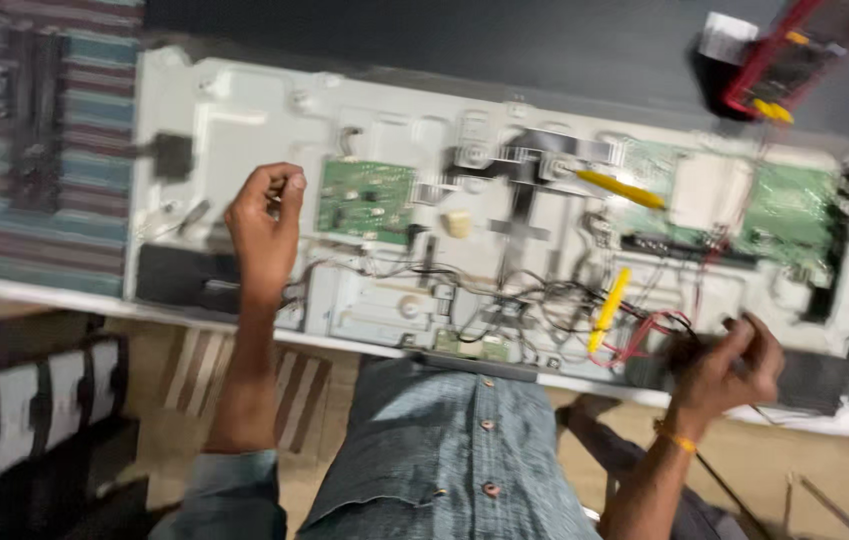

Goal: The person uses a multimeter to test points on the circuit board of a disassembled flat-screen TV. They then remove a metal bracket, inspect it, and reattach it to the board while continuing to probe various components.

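Note:
An opened flat-screen set lies back-up, its grey metal chassis [244, 120] spanning the bench. My left hand [266, 228] hovers over its left part, fingers curled with fingertip and thumb pinched together; anything held is too small to see. A small green circuit board [366, 200] sits just right of that hand. My right hand [729, 365] is at the chassis's lower right edge, closed around a bundle of red and black wires [644, 335]. Two yellow-handled probes [609, 308] [622, 188] lie on the chassis among tangled black cables.
A larger green board [789, 205] with a white plate is at the right. A red and black multimeter [794, 55] rests on the dark surface behind. Striped cloth [54, 150] covers the bench at left. Dark speakers [189, 278] sit along the front edge. Cushioned seating shows at lower left.

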